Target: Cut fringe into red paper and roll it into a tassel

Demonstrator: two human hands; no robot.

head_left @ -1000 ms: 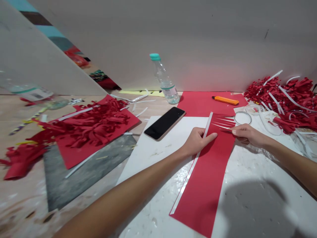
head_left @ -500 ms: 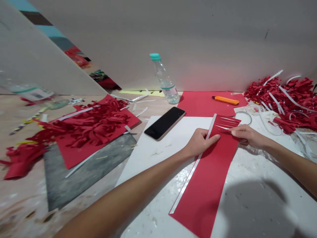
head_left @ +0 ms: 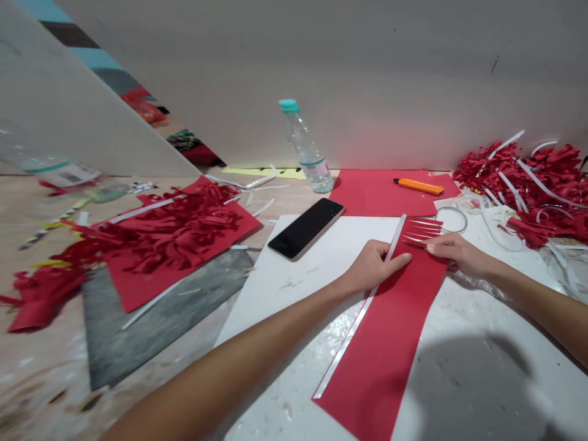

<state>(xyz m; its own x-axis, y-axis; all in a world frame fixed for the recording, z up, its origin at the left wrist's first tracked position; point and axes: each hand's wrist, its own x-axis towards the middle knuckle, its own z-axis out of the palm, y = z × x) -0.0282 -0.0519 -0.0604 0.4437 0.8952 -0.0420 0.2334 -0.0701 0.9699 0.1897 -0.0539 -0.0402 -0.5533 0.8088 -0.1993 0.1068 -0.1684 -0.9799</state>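
Observation:
A long red craft sheet lies slanted before me, a white strip running down its left edge. Several narrow slits cut its far end into a fringe. My left hand grips the sheet's left edge near that end, thumb on top and fingers mostly hidden beneath. At the opposite edge, my right hand is closed in a pinch by the nearest slit, holding the fringed edge. A thin dark sliver shows at its fingertips; whether it is a slit or a small blade, I cannot tell.
Beyond the white board stand a tilted plastic bottle and an orange cutter on red sheet. A phone lies left of my hands. Red fringed piles sit left, and another heap right.
The sheet's far end has shifted slightly right and toward me, and the fringe strips have spread a little. My right hand has moved slightly along with it; both hands keep their grip.

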